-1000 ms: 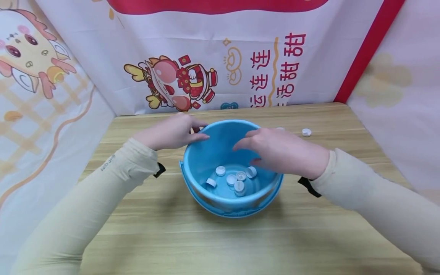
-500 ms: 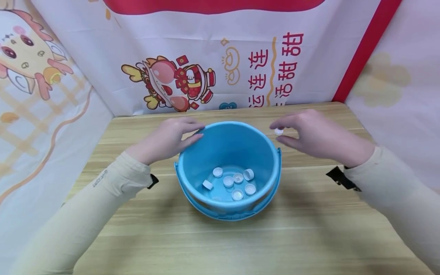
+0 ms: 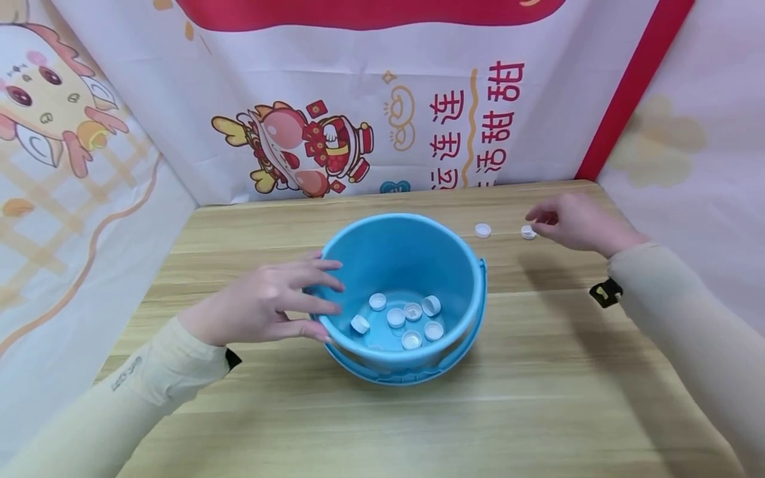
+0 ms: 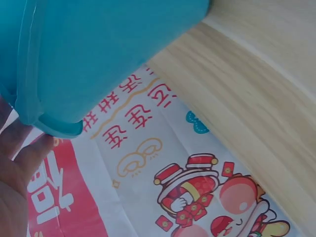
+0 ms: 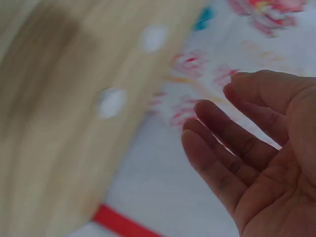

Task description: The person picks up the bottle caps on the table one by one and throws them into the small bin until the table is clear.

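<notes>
A light blue bucket [image 3: 397, 358] stands on the wooden table, with several white bottle caps [image 3: 396, 318] lying on its floor. My left hand [image 3: 271, 302] is at its left rim, fingers fairly straight and spread over the edge; in the left wrist view, fingertips [image 4: 37, 153] meet the rim near the handle's hinge. On the table right of the bucket lie two more white caps, a nearer cap [image 3: 483, 230] and a farther cap [image 3: 528, 232]. Just beside the farther one, my right hand [image 3: 570, 222] hovers with loosely bent fingers. The right wrist view shows that hand [image 5: 247, 143] holding nothing.
The bucket's blue handle [image 3: 481, 292] hangs down around its front. A printed cloth [image 3: 335, 66] with a red border rises behind the table's back edge. More cloth [image 3: 687, 199] closes off the right side and the left.
My right hand has moved from over the bucket rightward, past the nearer cap to the farther one. My left hand has slid along the rim toward the front. Caps on the bucket floor have shifted.
</notes>
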A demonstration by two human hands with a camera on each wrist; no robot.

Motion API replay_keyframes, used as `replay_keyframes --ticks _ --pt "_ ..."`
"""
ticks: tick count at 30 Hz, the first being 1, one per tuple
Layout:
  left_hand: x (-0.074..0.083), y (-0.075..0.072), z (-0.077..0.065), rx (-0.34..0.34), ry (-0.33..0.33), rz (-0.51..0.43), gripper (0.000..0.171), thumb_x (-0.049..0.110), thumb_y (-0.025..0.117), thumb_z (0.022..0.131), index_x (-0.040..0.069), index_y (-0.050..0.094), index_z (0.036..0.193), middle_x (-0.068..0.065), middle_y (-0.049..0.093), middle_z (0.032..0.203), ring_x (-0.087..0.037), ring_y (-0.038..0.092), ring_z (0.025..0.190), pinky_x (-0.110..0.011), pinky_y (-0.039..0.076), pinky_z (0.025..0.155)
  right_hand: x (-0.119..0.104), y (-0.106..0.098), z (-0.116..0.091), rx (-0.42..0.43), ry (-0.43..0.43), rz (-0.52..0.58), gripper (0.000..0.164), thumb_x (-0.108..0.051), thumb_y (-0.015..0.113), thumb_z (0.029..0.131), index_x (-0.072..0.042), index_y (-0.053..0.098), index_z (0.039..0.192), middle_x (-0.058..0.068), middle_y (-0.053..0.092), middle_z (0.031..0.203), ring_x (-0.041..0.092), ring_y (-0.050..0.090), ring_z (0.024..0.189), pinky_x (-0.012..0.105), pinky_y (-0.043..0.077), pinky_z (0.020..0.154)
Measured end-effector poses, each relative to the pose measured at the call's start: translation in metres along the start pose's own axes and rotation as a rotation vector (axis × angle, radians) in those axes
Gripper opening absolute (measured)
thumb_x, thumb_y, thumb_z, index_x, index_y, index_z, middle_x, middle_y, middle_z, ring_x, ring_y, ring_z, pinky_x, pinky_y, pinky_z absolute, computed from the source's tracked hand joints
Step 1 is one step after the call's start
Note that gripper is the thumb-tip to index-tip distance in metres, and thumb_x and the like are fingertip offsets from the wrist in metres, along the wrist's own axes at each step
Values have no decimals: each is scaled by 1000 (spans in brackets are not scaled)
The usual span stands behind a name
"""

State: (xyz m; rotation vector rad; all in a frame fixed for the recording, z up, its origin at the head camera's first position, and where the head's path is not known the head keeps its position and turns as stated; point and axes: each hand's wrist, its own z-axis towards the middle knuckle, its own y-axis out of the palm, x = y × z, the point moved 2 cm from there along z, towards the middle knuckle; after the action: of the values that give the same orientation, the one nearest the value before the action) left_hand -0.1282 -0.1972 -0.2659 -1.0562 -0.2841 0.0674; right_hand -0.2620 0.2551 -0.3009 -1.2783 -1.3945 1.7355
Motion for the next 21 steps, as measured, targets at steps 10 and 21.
replay_keyframes --ticks 10,21 --pt "-2 3 -5 -17 -13 -12 27 37 74 87 14 78 100 -2 68 102 -26 63 107 -55 44 100 72 49 37 -127 111 54 52 -19 72 91 7 55 133 34 57 122 47 55 111 63 44 95" --pt "-1 3 -5 -42 -54 -18 29 39 74 86 14 78 99 -2 68 101 -23 63 106 -53 44 100 91 72 64 -156 201 27 67 -31 71 94 8 44 142 36 51 130 47 50 116 64 37 103"
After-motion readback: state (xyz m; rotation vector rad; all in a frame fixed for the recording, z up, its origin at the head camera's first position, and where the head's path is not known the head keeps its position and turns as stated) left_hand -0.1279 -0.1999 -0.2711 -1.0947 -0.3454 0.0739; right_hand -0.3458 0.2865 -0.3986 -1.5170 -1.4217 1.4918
